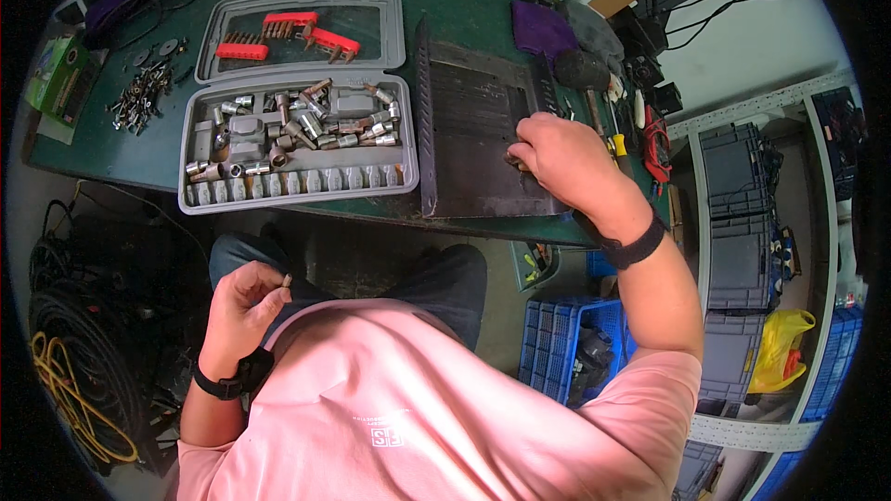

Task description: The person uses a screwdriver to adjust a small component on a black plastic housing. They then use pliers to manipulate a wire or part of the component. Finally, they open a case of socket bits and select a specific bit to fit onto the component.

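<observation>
A: Where is the L hand [243, 301] now?

B: Low, off the bench [464, 9], above the person's lap. Fingers are curled and it pinches a small metal bit [287, 281] between thumb and forefinger; the bit stands up at the fingertips.

A: And the R hand [561, 162]?

B: On the bench, resting on the dark metal plate [473, 130], near its right edge. Fingers are bent down and closed at the tips around sth small and brownish [513, 160], but it is too hidden to tell what it is.

A: So the bit is far from the R hand?

B: Yes, well apart. The bit is at the lower left, below the bench edge; the R hand is up on the plate.

A: What lies between?

B: The open grey socket case [297, 144] is on the bench, just left of the plate, touching or almost. The tray holds many chrome sockets [320, 125], the lid has red bit holders [290, 20]. The case is above the L hand, not touched by either hand.

A: Anything else nearby?

B: A heap of loose screws [141, 93] left of the case, and a screwdriver [620, 144] just right of the plate.
</observation>
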Tool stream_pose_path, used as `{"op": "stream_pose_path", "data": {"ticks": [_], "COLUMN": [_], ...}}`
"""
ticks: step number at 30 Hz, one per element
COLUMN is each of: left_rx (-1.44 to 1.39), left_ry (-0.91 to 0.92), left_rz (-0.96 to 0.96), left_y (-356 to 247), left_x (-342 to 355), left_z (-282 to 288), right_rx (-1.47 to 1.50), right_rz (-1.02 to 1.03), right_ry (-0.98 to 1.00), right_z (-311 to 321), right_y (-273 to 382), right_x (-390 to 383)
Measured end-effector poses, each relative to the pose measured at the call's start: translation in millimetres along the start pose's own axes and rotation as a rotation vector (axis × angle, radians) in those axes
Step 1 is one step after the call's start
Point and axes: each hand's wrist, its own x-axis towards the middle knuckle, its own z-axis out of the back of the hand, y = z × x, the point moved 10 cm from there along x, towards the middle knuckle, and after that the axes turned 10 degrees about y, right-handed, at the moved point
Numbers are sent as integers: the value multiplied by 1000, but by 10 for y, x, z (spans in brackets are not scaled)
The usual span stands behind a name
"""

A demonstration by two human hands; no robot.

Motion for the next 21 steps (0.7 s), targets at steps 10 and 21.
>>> {"op": "stream_pose_path", "data": {"ticks": [10,21], "left_rx": [-14,15], "left_ry": [-9,-9], "left_rz": [20,39], "left_y": [20,-26], "left_x": [8,24], "left_z": [-3,-31], "right_rx": [-41,-1], "right_rz": [58,209], "right_ry": [51,62], "right_z": [-36,-33], "right_y": [77,114], "right_x": [37,58]}}
